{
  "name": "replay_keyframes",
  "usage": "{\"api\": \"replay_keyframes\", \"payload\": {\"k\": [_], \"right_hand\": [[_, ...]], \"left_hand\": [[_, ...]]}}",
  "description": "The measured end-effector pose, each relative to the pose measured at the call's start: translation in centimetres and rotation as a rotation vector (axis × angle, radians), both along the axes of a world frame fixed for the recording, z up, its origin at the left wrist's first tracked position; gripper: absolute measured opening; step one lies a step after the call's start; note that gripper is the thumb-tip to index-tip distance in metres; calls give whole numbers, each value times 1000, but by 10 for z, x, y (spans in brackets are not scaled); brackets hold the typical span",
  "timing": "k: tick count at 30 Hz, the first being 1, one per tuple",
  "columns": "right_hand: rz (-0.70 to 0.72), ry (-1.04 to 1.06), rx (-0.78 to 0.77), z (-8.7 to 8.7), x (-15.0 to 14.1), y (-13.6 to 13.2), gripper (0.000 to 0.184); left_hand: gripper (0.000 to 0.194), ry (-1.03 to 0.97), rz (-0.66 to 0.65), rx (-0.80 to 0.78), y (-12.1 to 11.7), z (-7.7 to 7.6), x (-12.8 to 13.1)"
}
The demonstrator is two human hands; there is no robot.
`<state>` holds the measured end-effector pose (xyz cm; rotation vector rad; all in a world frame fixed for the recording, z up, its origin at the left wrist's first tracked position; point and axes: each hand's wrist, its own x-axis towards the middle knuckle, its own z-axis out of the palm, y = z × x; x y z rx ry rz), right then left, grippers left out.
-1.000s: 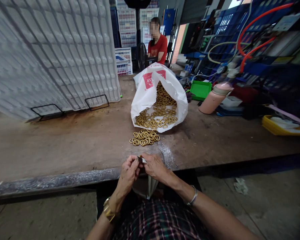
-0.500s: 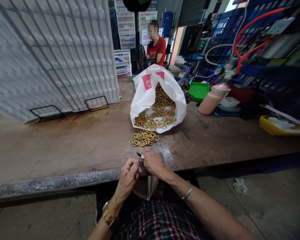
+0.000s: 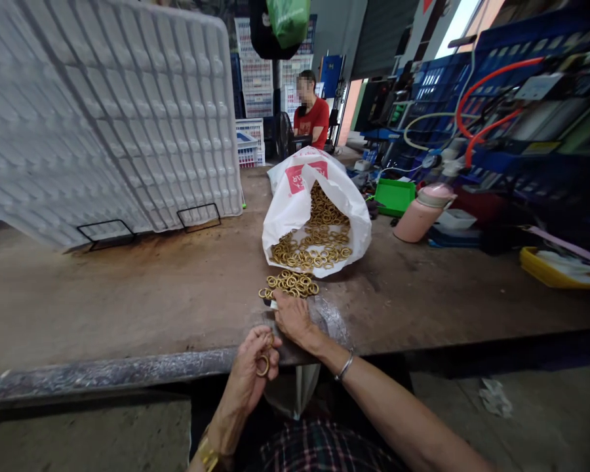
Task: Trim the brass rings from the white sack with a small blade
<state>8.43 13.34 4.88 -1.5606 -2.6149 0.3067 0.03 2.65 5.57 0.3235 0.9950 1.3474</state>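
Note:
My left hand (image 3: pixel 254 362) is closed on a brass ring (image 3: pixel 263 365) at the near edge of the brown workbench (image 3: pixel 152 295). My right hand (image 3: pixel 291 316) reaches forward, its fingers touching the small pile of brass rings (image 3: pixel 289 284) lying loose on the bench. What its fingers hold, if anything, is hidden. Behind the pile a white plastic bag (image 3: pixel 295 196) lies open on its side with many more brass rings (image 3: pixel 314 236) spilling from it. A clear plastic bag (image 3: pixel 295 387) hangs below the bench edge between my arms.
A big white grid tray (image 3: pixel 108 118) leans on wire stands at the back left. A pink flask (image 3: pixel 423 211), a green tray (image 3: pixel 394 195) and a yellow tray (image 3: pixel 560 269) lie to the right. A person in a red shirt (image 3: pixel 313 117) sits beyond the bench.
My hands were together at the bench edge around a small blade and a ring. My right hand has since reached forward to the loose pile, and my left has dropped lower with the ring.

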Motion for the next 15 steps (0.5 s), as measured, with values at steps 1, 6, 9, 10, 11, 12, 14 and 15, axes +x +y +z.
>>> {"api": "replay_keyframes", "payload": {"k": [1, 6, 9, 10, 11, 12, 14, 15], "right_hand": [[-1, -3, 2, 0, 0, 0, 29], [19, 69, 18, -5, 8, -2, 30], [49, 198, 29, -10, 18, -3, 29], [58, 243, 23, -11, 22, -3, 28], [58, 288, 14, -12, 25, -4, 27], [53, 336, -1, -12, 29, -4, 24], [33, 443, -54, -10, 35, -6, 16], [22, 499, -105, -9, 37, -7, 14]], "left_hand": [[35, -24, 0, -1, 0, 0, -1], [29, -115, 76, -9, 3, -6, -4], [30, -102, 140, -40, 5, -7, -5], [31, -79, 145, -41, 6, -7, -5], [32, -45, 143, -34, 7, -6, -6], [32, 2, 140, -20, 8, -5, -6], [32, 133, 140, 22, 10, -3, -6], [32, 214, 139, 37, 11, -2, -6]]}}
